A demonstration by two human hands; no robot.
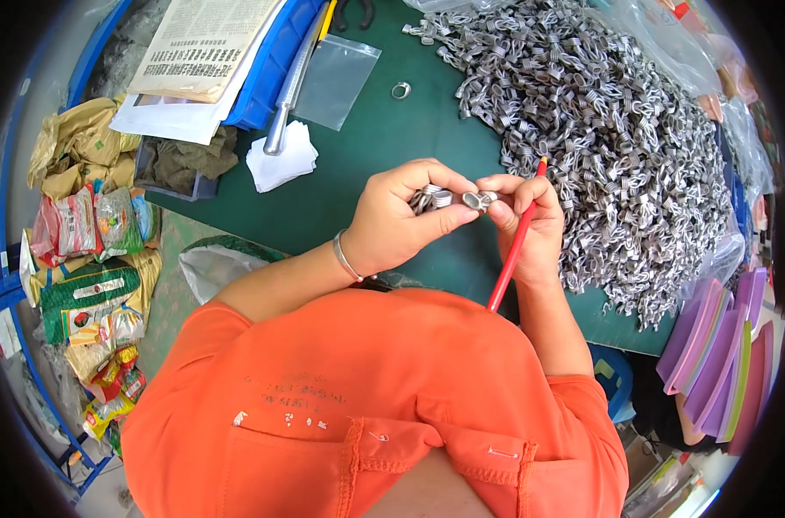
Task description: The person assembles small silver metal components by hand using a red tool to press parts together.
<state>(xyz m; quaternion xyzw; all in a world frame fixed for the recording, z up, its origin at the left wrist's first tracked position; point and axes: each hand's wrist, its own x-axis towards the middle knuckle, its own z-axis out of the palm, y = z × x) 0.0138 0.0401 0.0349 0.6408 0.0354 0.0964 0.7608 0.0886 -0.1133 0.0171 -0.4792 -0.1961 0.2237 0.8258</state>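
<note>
Coiled metal clips, small and silver-grey, sit bunched in the left hand, which is clenched around them above the green tabletop. One clip is pinched between the left thumb and the fingertips of the right hand. The right hand also grips a red stick that slants down toward the orange shirt. A silver bangle circles the left wrist.

Just beyond the hands, a large heap of the same clips covers the right part of the table. A lone metal ring lies near a clear zip bag, with a folded white cloth and a metal rod beside it. At the table's far left stands a blue tray holding printed sheets. On the floor to the left, colourful snack packets in red, green and yellow lie stacked with crumpled brown paper. At the right edge, purple and pink flat trays lean in a row.
</note>
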